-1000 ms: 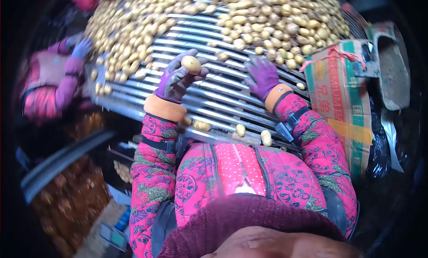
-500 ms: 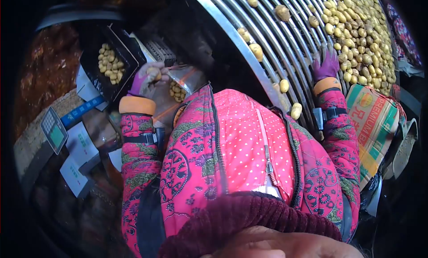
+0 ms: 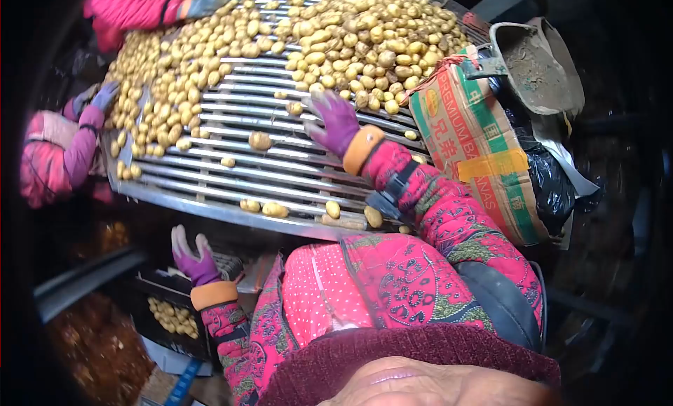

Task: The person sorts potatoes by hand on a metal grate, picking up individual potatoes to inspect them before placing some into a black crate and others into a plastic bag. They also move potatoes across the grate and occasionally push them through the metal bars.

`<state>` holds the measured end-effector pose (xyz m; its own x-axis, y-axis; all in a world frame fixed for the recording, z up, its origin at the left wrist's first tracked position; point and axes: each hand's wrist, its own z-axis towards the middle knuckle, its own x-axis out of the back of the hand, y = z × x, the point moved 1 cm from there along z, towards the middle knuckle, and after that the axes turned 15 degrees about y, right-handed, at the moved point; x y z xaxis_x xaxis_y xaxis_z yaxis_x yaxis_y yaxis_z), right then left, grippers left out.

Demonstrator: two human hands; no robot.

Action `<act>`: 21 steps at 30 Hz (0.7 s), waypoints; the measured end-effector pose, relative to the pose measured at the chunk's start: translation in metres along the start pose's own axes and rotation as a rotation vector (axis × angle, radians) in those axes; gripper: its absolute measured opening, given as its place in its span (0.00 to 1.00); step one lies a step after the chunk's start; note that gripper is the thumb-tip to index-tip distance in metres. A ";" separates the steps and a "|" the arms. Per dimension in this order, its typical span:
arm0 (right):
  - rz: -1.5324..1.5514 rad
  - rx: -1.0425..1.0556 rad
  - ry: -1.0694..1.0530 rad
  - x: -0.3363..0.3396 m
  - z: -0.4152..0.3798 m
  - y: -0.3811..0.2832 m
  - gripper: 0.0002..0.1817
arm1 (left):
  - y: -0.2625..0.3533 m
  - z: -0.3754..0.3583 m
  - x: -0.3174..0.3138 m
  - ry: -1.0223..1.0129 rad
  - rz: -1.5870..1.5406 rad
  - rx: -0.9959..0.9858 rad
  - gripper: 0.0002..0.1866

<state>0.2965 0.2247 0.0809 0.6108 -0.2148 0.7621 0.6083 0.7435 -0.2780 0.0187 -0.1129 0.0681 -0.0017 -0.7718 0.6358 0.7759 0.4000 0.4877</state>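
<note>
My right hand (image 3: 332, 123), in a purple glove with pale fingertips, lies spread over the metal slats (image 3: 245, 125) of a sorting table. Just beyond its fingers is a large heap of potatoes (image 3: 378, 41). A brownish potato (image 3: 260, 140) rests on the bars to its left. My left hand (image 3: 194, 257), gloved alike, is raised below the table's near edge with its fingers apart, and no potato shows in it. Under that hand, a black-lined box (image 3: 200, 343) holds several potatoes (image 3: 172, 317).
A banana carton (image 3: 459, 125) stands at the table's right end beside a dirty scoop-like container (image 3: 540, 69) and black plastic (image 3: 550, 174). Two co-workers' gloved hands, one at a far sleeve (image 3: 140, 13) and one at the left (image 3: 105, 95), are among the potatoes.
The view has swung, bringing co-workers and more of the table into sight. My left hand has let go of the potato it held and moved toward the table. My right hand stays on the slats.
</note>
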 end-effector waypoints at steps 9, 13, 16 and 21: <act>-0.574 -0.812 0.489 0.005 0.151 0.201 0.37 | 0.047 0.061 -0.103 -0.377 0.080 -0.281 0.31; -0.318 -0.840 0.202 0.013 0.169 0.241 0.36 | 0.059 0.068 -0.098 -0.433 0.058 -0.240 0.30; -0.250 -0.705 0.089 0.000 0.160 0.312 0.35 | 0.060 0.068 -0.098 -0.484 0.067 -0.219 0.30; -0.104 -0.394 -0.090 -0.009 0.155 0.349 0.33 | 0.063 0.067 -0.100 -0.533 0.069 -0.205 0.30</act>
<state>0.4245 0.5844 0.0679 0.4994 -0.2067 0.8413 0.8225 0.4180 -0.3856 0.0254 0.0227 0.0749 -0.2237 -0.3702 0.9016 0.8918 0.2954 0.3426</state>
